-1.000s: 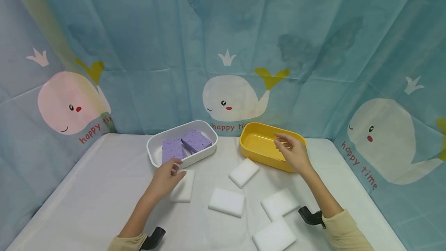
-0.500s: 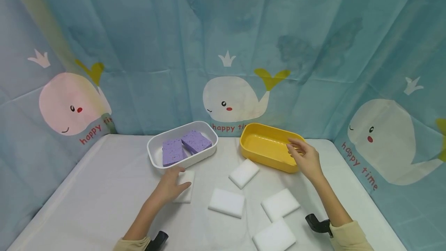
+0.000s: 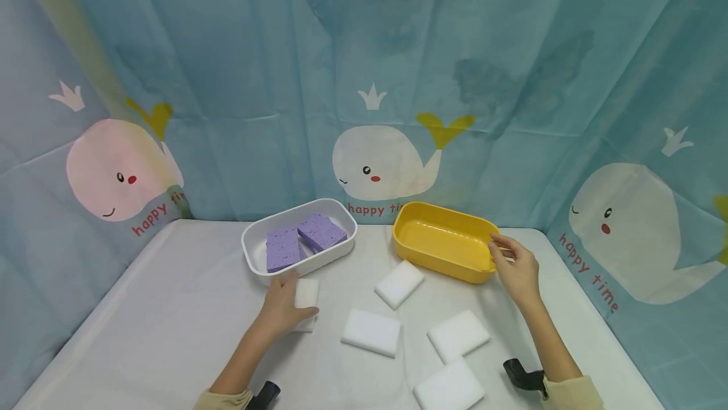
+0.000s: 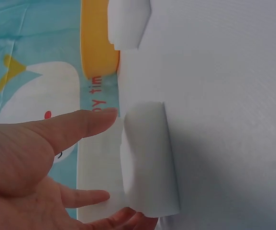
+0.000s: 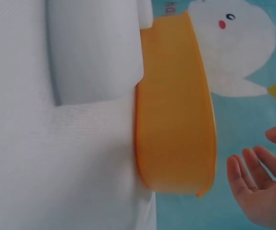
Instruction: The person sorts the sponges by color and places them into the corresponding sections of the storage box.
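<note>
My left hand (image 3: 280, 313) reaches over a white sponge block (image 3: 308, 293) in front of the white tub (image 3: 313, 265). In the left wrist view, its straight thumb and spread fingers lie around the near end of that block (image 4: 149, 158), fingertips right at its edge. Two purple sponges, the left one (image 3: 283, 249) and the right one (image 3: 321, 232), lie in the white tub. At the right end of the yellow tub (image 3: 435, 261), my right hand (image 3: 520, 273) hovers with relaxed fingers. The right wrist view shows this hand (image 5: 264, 187) holding nothing, beside the yellow tub's end (image 5: 176, 110).
More white sponge blocks lie on the white tabletop: one (image 3: 399, 283) before the yellow tub, another (image 3: 371, 332) in the middle, and two (image 3: 458, 334) at the front right, close together. A blue whale-print curtain (image 3: 256, 81) borders the table's back and sides.
My left hand has come down and a little right from the white tub's rim onto the white sponge block. My right hand has drawn right and down, from over the yellow tub to its end.
</note>
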The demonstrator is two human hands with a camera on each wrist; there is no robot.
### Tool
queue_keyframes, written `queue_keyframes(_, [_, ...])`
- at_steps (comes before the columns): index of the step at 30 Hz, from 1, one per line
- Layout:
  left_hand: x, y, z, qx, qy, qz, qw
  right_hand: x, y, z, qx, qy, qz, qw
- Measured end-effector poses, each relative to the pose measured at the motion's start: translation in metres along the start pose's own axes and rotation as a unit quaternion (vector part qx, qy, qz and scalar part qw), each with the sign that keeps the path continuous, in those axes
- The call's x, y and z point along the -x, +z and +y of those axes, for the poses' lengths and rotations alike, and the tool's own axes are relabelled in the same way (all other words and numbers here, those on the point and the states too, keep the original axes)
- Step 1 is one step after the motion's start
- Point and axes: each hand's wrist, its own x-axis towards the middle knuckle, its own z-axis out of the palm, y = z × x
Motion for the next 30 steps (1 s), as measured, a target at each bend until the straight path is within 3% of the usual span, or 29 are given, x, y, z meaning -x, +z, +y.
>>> queue_keyframes(5, [-0.001, 0.004, -0.001, 0.002, -0.016, 0.000, 0.9999, 0.002, -0.004, 0.008, 0.016, 0.027, 0.017, 0.999])
queue_keyframes(16, [0.000, 0.008, -0.002, -0.003, -0.023, 0.001, 0.9997, 0.001, -0.009, 0.023, 0.030, 0.046, 0.027, 0.998])
queue_keyframes(24, [-0.001, 0.005, -0.003, -0.003, -0.017, -0.008, 0.9998, 0.002, -0.008, 0.036, 0.031, 0.054, 0.013, 0.998])
queue_keyframes(30, [-0.003, 0.001, -0.005, 0.003, 0.002, -0.015, 0.9999, 0.002, -0.007, 0.044, 0.000, 0.082, 0.001, 0.997])
